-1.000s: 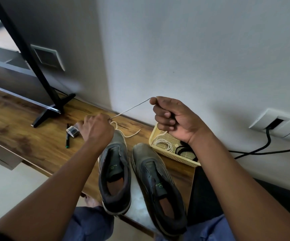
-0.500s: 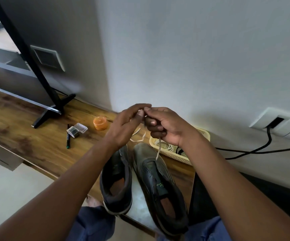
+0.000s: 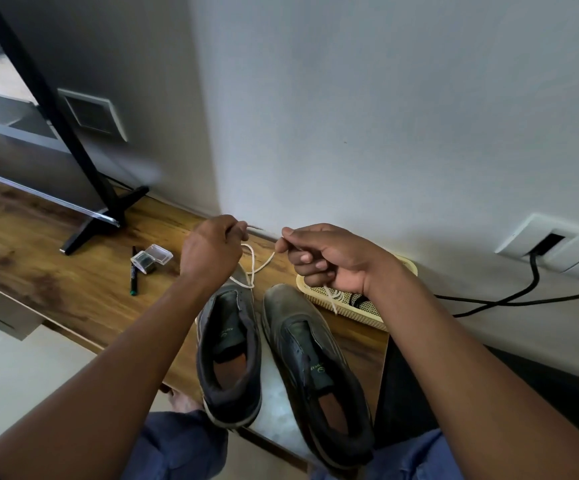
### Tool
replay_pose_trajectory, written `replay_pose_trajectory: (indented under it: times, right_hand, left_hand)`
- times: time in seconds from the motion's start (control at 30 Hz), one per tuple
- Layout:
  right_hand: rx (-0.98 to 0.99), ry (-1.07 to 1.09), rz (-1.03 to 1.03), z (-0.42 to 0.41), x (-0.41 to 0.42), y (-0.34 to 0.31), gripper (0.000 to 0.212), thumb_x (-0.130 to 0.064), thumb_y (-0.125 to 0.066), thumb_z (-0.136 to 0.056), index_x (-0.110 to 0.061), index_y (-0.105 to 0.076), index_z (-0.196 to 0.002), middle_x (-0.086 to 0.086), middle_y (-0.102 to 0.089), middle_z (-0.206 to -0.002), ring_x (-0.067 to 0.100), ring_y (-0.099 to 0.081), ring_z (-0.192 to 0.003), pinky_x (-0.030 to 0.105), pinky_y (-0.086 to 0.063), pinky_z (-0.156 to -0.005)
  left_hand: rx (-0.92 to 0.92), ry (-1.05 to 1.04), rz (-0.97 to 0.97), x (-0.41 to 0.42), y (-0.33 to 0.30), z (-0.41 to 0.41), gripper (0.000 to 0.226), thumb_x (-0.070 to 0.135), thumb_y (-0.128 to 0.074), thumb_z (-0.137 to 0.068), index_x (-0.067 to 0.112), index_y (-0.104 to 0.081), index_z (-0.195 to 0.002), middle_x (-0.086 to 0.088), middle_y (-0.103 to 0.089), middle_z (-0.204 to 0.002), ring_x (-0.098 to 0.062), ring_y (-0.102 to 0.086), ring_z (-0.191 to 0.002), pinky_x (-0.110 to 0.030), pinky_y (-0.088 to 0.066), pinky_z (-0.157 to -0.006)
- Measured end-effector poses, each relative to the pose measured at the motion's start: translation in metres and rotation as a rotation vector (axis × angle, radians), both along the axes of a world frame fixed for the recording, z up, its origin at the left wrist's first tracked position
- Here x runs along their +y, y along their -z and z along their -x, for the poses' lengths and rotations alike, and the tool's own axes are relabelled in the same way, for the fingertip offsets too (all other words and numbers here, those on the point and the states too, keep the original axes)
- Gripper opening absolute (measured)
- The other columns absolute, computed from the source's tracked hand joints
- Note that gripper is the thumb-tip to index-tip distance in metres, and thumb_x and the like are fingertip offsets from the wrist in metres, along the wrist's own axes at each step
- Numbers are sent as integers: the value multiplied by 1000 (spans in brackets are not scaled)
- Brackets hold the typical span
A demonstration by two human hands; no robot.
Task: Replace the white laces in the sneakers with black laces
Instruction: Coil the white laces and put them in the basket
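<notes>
Two dark sneakers sit side by side at lower centre on a wooden desk, toes toward the wall. The left sneaker has a white lace coming off its toe end in a loose loop. The right sneaker shows no lace along its tongue.

The left hand, centre frame above the left sneaker's toe, has fingers curled, pinching the lace near its top; the exact pinch point is hidden behind the knuckles. The right hand, just right of it and apart from it, is closed round the other run of the same lace: thumb and forefinger pinch it at the top, and a short tail hangs out below the fist. The lace sags between the two hands.

A pale yellow mesh tray sits right of centre against the wall, partly behind the right wrist. It holds coiled white laces and what looks like dark ones, probably the black laces, though the view is poor.

Left of the hands lie a small clear plastic box and a dark pen. A black stand foot rests on the desk at mid left. At right a wall socket carries a black cable.
</notes>
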State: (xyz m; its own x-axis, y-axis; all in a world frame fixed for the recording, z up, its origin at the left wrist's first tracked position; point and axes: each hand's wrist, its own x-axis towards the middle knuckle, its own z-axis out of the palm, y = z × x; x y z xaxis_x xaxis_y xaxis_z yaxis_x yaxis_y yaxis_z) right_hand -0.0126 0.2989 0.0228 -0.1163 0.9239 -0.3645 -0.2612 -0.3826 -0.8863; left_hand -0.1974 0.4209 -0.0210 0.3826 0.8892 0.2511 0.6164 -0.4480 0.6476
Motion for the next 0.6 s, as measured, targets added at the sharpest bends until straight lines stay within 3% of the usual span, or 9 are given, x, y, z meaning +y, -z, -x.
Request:
replay_pose_trajectory:
  times: [0.07,0.23,0.33,0.4,0.43,0.47,0.53,0.6]
  right_hand:
    - [81,-19,-47,1,1,-2,28,-26,-49,-110,-7,-67,-98,-3,-37,-63,2,-26,-45,18,-15,-42]
    - [283,20,-198,0,6,-7,23,-21,-46,-110,-9,-65,-107,-6,-38,-63,3,-26,-48,17,-21,-41]
    - [385,158,-277,2,14,-7,18,-16,-49,-105,-10,-63,-116,-5,-46,-66,5,-36,-49,19,-27,-45]
    - [447,311,-320,2,19,-5,20,-13,-50,-104,-9,-61,-120,1,-61,-75,10,-54,-59,22,-44,-54]
    - [466,385,-337,2,21,-3,21,-10,-48,-105,-9,-60,-122,5,-69,-85,16,-66,-71,26,-54,-65]
    - [466,445,-350,0,22,1,21,-7,-44,-107,-8,-60,-123,11,-74,-97,22,-73,-88,32,-59,-82]
    - [341,513,-371,-2,22,8,24,-2,-37,-110,-7,-56,-125,20,-74,-117,32,-71,-116,42,-51,-107]
    - [-8,525,-362,-1,21,15,28,1,-34,-109,-7,-55,-126,19,-75,-117,29,-71,-117,41,-50,-109]
  left_hand:
    - [57,-77,-10,4,4,3,31,32,-53,-106,20,-76,-89,-3,-72,-89,-28,-64,-84,-37,-51,-75]
    - [189,-86,-2,5,12,4,27,35,-55,-103,21,-75,-90,-7,-74,-93,-32,-65,-84,-39,-55,-77]
    - [249,89,-54,-12,12,-2,28,35,-57,-103,18,-74,-88,-6,-74,-89,-28,-65,-83,-36,-52,-75]
    - [275,314,-98,-26,10,-8,28,39,-55,-102,21,-72,-89,-2,-74,-88,-26,-68,-85,-37,-53,-76]
    - [286,430,-105,-33,8,-11,27,41,-55,-102,22,-73,-92,-1,-74,-89,-24,-68,-88,-37,-54,-77]
    - [296,536,-105,-39,4,-15,26,41,-57,-102,22,-74,-95,0,-74,-90,-22,-68,-89,-36,-53,-78]
    - [286,699,-118,-49,-2,-22,25,41,-57,-103,23,-74,-99,4,-73,-86,-15,-64,-81,-33,-50,-73]
    - [202,748,-128,-54,-9,-25,25,42,-54,-101,24,-70,-93,8,-65,-73,-7,-55,-68,-30,-43,-66]
